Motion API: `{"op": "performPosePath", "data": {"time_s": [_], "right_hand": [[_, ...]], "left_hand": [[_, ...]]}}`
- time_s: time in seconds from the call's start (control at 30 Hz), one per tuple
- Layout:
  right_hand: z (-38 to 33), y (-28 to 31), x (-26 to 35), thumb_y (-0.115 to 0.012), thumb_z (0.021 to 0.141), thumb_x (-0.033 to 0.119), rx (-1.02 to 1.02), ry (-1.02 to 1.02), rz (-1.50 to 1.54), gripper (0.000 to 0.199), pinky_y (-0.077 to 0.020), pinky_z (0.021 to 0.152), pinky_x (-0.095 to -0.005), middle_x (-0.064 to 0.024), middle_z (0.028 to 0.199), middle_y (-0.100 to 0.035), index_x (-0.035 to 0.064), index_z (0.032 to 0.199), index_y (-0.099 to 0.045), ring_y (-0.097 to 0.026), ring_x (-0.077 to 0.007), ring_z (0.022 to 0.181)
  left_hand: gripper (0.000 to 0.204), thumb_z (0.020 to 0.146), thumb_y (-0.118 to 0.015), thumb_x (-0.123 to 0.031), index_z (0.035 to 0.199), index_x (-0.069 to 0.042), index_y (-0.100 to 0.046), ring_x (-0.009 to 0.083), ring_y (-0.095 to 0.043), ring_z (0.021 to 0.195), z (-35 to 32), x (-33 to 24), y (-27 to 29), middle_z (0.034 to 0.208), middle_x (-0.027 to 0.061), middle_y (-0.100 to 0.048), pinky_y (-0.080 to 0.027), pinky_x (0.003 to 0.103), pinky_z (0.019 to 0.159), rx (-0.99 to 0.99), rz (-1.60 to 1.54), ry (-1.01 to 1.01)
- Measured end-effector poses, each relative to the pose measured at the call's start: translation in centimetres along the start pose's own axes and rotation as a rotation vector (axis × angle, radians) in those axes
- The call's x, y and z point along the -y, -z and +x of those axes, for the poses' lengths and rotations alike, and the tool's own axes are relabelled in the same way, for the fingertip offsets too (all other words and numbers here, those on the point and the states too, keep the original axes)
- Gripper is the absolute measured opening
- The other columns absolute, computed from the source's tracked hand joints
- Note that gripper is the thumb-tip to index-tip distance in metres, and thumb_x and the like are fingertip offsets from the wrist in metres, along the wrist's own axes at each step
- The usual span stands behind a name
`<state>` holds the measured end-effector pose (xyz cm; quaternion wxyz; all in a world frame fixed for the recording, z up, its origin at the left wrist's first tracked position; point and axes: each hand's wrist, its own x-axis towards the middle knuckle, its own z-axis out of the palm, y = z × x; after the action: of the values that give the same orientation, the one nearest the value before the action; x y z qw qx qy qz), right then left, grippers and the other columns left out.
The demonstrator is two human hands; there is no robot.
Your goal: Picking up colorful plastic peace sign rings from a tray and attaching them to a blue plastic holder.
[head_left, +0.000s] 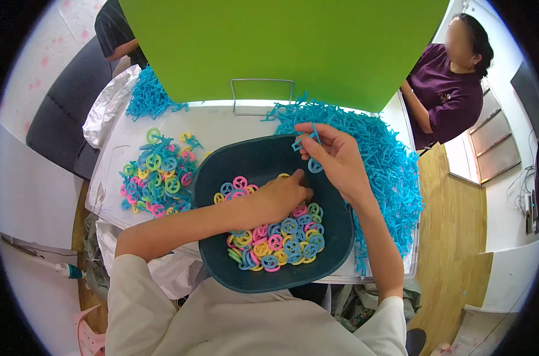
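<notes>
A dark green plastic tub stands in front of me, with many small spoked plastic wheels in blue, pink, yellow and green lying in it. Inside the tub, my left hand reaches over the wheels with curled fingers; what they grip is hidden. My right hand, raised above the tub's far right side, pinches a thin blue branched plastic piece between thumb and fingers. Just below those fingers is a blue wheel; whether it is joined to the piece, I cannot tell.
A large heap of blue branched pieces covers the table's right side. Mixed pieces with wheels are piled left, near a smaller blue heap. Behind stand a green panel and a wire stand. Another person sits right.
</notes>
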<state>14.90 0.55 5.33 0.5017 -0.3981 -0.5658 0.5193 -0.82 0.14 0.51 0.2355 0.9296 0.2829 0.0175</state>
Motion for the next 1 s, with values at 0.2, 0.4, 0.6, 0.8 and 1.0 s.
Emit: {"op": "performPosePath", "data": {"time_s": [0.2,0.4,0.6,0.8,1.0], "right_hand": [[-0.2,-0.4,-0.6,-0.061,0.092,0.012,0.055,-0.036,0.013,0.023,-0.0500,0.070,-0.0234,-0.0069,0.088,-0.066,-0.0031,0.110,-0.062,-0.060,-0.0094,0.075],[0.1,-0.1,-1.8,-0.063,0.090,0.011,-0.011,-0.030,-0.152,0.022,-0.0506,0.068,-0.0235,-0.0085,0.086,-0.067,-0.0034,0.106,-0.063,-0.063,-0.0109,0.076],[-0.9,-0.3,-1.5,-0.063,0.090,0.011,-0.128,-0.038,-0.290,0.021,-0.0500,0.065,-0.0222,-0.0052,0.084,-0.066,-0.0022,0.106,-0.063,-0.062,-0.0084,0.074],[-0.1,0.2,-0.3,-0.066,0.087,0.009,-0.275,0.002,-0.200,0.022,-0.0497,0.064,-0.0217,-0.0043,0.086,-0.066,-0.0014,0.106,-0.063,-0.062,-0.0086,0.073],[0.3,0.4,0.4,-0.069,0.084,0.005,-0.234,0.095,-0.189,0.019,-0.0503,0.066,-0.0223,-0.0051,0.087,-0.066,-0.0016,0.101,-0.063,-0.063,-0.0097,0.075]], "left_hand": [[0.029,0.071,-0.068,-0.006,0.099,-0.002,-0.063,0.0392,-0.055,0.105,0.2,0.7,-0.2,0.107,0.0219,-0.051,-0.052,0.046,0.080,-0.138,0.078,-0.032],[0.031,0.065,-0.075,-0.012,0.093,-0.002,-0.065,0.0372,-0.048,0.114,1.2,1.9,-0.6,0.110,0.0210,-0.053,-0.052,0.045,0.076,-0.166,0.180,-0.124],[0.022,0.070,-0.068,-0.001,0.092,0.000,-0.065,0.0348,-0.062,0.086,0.0,2.0,3.4,0.091,0.0173,-0.062,-0.051,0.040,0.071,-0.230,-0.048,0.086],[0.016,0.079,-0.068,-0.005,0.091,0.001,-0.060,0.0262,-0.062,0.071,0.3,0.9,7.7,0.078,0.0128,-0.062,-0.051,0.036,0.064,-0.684,-0.441,0.219],[0.014,0.092,-0.060,-0.011,0.100,0.000,-0.054,0.0148,-0.064,0.080,0.2,0.9,8.0,0.093,0.0065,-0.060,-0.056,0.027,0.065,-0.603,-1.113,0.136]]}}
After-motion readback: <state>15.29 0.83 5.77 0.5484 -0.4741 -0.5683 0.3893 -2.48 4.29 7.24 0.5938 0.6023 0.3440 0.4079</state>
